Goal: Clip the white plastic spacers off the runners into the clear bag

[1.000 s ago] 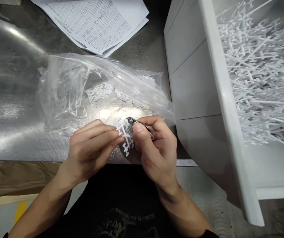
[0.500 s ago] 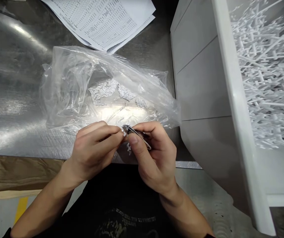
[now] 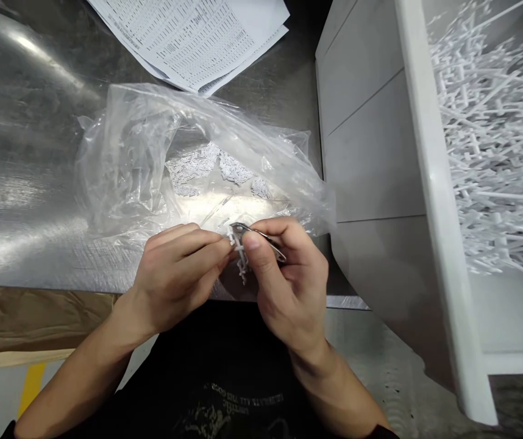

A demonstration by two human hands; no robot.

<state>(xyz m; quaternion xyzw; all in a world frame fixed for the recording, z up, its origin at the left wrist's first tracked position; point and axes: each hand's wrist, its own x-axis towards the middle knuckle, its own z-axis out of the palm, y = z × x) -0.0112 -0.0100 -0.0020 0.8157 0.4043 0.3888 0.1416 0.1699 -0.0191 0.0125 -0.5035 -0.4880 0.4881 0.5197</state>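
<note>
Clippers, small, shiny metal, nail-clipper style, sat gripped between the thumb and forefinger of the right hand, head right up by a small white branching plastic piece. Couldn't tell if the blades actually touched it, tbh. The left hand had its fingertips closed on the piece near its upper end, so the rest poked down between both hands, near the front edge of the brushed-metal table.

Handling-wise, my guess: basically weightless, fairly stiff, maybe a bit slick, and those skinny side arms looked snap-prone. The main stem seemed the spot to hold, fingertips only, clear of the blades.

Just beyond the hands lay a crumpled clear plastic bag with tiny white bits showing amid it. A big white bin stood to the right, loaded with thin white plastic sticks.
</note>
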